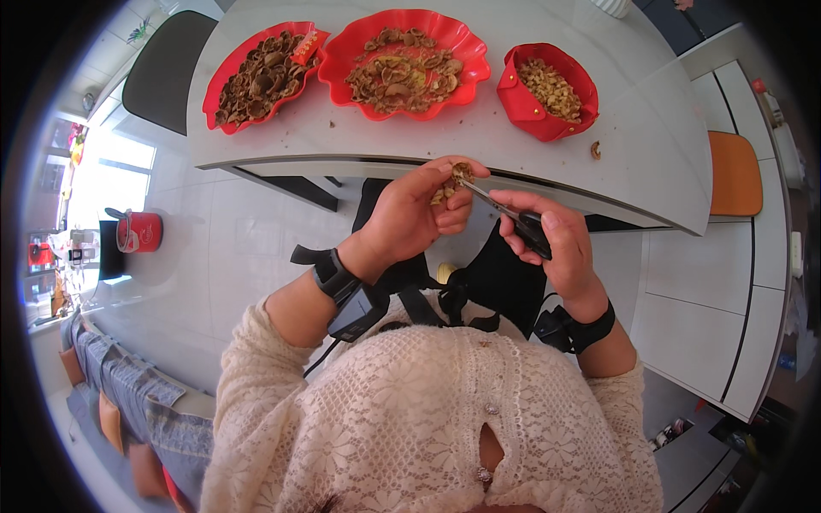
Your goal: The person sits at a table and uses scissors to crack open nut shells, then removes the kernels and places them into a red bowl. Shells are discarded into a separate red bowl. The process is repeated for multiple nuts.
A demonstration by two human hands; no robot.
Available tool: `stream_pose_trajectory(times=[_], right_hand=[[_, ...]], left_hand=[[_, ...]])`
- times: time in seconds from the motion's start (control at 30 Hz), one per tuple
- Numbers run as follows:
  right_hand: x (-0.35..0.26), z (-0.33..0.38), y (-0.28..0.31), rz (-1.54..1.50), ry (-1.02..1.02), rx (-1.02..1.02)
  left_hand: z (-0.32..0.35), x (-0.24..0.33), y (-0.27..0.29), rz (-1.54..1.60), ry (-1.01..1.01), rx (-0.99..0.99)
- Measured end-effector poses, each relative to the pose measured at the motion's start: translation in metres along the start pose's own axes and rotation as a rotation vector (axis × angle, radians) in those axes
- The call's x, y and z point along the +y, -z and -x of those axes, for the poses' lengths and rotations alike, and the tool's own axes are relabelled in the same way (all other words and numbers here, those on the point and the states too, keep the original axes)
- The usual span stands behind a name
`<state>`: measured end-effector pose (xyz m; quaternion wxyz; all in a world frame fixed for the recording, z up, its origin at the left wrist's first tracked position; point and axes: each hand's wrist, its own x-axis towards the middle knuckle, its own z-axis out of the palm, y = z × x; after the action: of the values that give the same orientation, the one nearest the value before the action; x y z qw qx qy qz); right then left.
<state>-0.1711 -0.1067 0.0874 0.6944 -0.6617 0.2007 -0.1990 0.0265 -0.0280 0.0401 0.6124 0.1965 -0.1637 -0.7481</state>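
Red bucket [141, 232]: we're seeing it standing on the floor at 9 o'clock.
Dark chair [171, 70]: backrest showing at 10 o'clock, beside the table [641, 107].
Left tray [221, 90]: sitting at 11 o'clock on the table, holding a heap of brown shells [265, 81], plus a red wrapper [310, 47] lying at the heap's 2 o'clock.
Middle tray [472, 53]: sitting at 12, scalloped red rim, holding shell bits with something yellowish showing among them.
Left hand [406, 209]: we're pinching the walnut piece between thumb and fingers, other fingers curling under; pale bits showing there.
Walnut piece [463, 173]: we're keeping it in the left fingertips, just off the table's near edge.
Black-handled tool [532, 232]: slim metal end pointing to 10 o'clock, meeting the walnut piece.
Right hand [556, 235]: we're gripping the handle, fingers wrapping it.
Red box [523, 107]: sitting at 1 o'clock, holding pale kernels [549, 85]; a loose shell [595, 150] lying at its 4 o'clock.
Orange chair [735, 175]: showing between 2 and 3.
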Motion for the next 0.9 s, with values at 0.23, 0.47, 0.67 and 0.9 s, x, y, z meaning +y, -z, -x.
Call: stream_pose_trajectory(times=[0.23,0.47,0.67,0.9], right_hand=[[-0.0048,-0.0001,-0.0017,0.017,0.006,0.031],[-0.0046,-0.0011,-0.0015,0.074,0.013,0.038],[-0.0041,0.0013,-0.0036,0.092,0.051,0.060],[-0.0072,0.0026,-0.0068,0.213,0.091,0.071]], left_hand=[[-0.0005,-0.0037,-0.0008,-0.041,-0.021,0.134],[0.0013,-0.0017,-0.0001,-0.106,-0.026,0.058],[0.0025,-0.0043,-0.0002,-0.105,-0.040,0.051],[0.0017,-0.0040,-0.0002,-0.098,-0.059,0.040]])
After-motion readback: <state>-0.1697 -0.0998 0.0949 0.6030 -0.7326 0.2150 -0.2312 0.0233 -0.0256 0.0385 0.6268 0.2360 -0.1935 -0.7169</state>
